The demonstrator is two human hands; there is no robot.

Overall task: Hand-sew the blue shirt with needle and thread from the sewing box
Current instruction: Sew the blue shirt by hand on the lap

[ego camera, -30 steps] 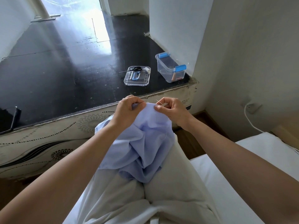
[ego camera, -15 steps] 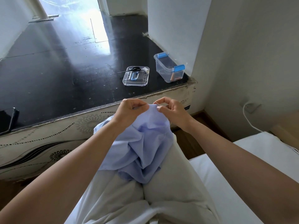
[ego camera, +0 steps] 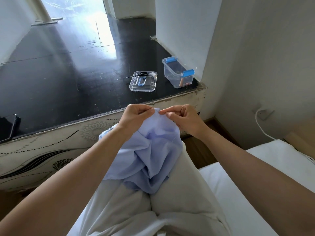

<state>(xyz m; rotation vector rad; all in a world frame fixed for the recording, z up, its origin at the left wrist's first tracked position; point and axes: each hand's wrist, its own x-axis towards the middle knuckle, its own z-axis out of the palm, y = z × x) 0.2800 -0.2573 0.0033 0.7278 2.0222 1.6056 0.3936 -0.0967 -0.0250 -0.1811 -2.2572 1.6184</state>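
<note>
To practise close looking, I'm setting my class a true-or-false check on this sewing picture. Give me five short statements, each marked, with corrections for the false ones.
1. The left hand grips the blue shirt. True.
2. The scissors lie inside the clear box. False: they rest on the flat lid beside it.
3. The clear box has no lid on. True.
4. The blue shirt lies on the black surface. False: it drapes over the person's lap.
5. The phone lies right of the box. False: it lies at the black surface's left edge.
</note>
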